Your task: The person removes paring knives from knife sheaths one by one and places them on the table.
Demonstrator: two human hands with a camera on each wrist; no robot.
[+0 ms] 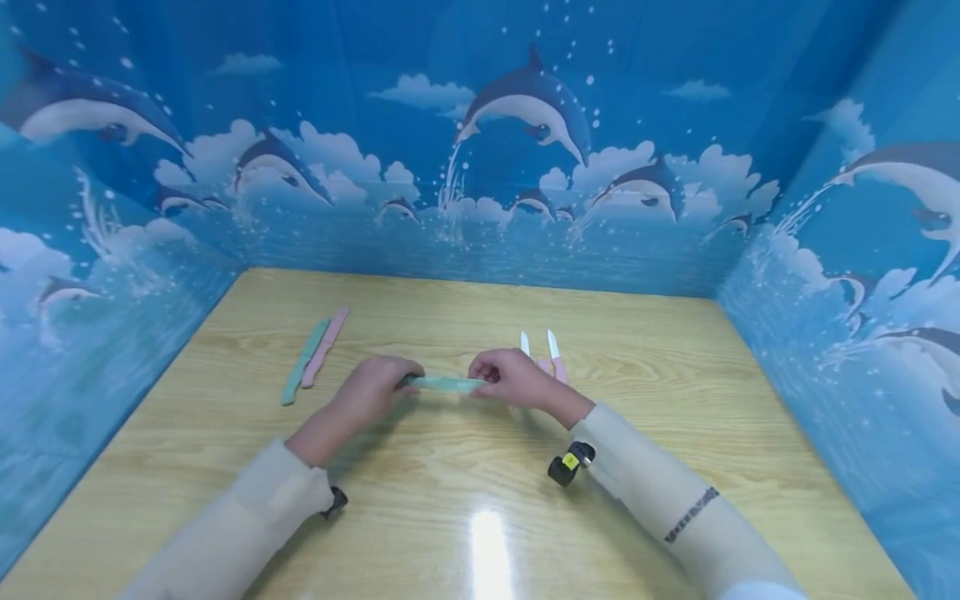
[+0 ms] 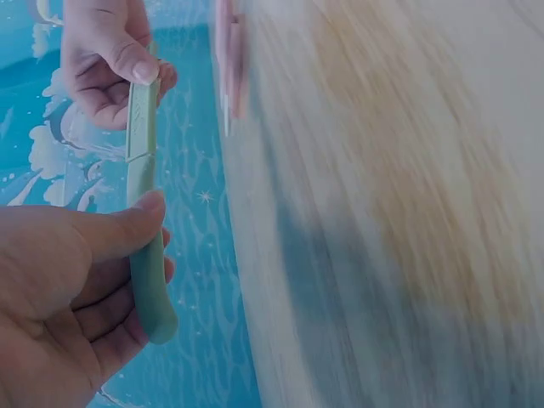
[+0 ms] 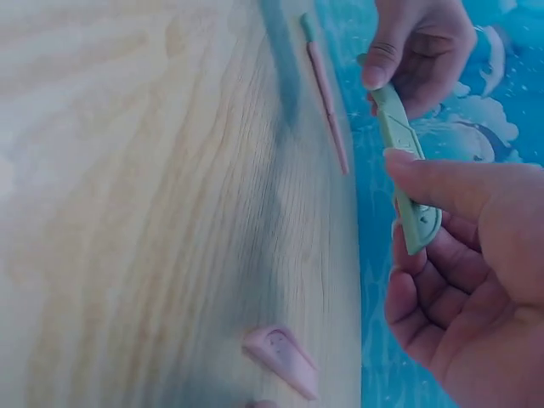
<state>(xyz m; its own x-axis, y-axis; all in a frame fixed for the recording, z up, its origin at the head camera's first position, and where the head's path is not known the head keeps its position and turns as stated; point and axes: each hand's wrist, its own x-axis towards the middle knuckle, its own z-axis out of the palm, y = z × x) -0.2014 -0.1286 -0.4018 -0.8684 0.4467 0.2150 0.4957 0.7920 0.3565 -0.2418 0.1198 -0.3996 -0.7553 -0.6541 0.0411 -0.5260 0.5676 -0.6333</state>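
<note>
Both hands hold one green knife (image 1: 448,384) with a matching green blade cover on it, raised above the table. My left hand (image 1: 373,388) grips the handle (image 2: 153,293), thumb on top and fingers beneath. The right hand (image 1: 521,379) pinches the cover (image 3: 416,217) at the other end, thumb across its side. In the left wrist view, a thin seam shows where cover and handle meet. No blade shows between them. My fingers hide both ends in the head view.
At the left lie a green knife (image 1: 305,362) and a pink knife (image 1: 326,348), side by side. Beyond the right hand, a bare blade (image 1: 524,342) and a pink-handled knife (image 1: 559,369) point away. A pink cover (image 3: 282,361) lies nearby. Dolphin-printed curtains (image 1: 480,242) border the table.
</note>
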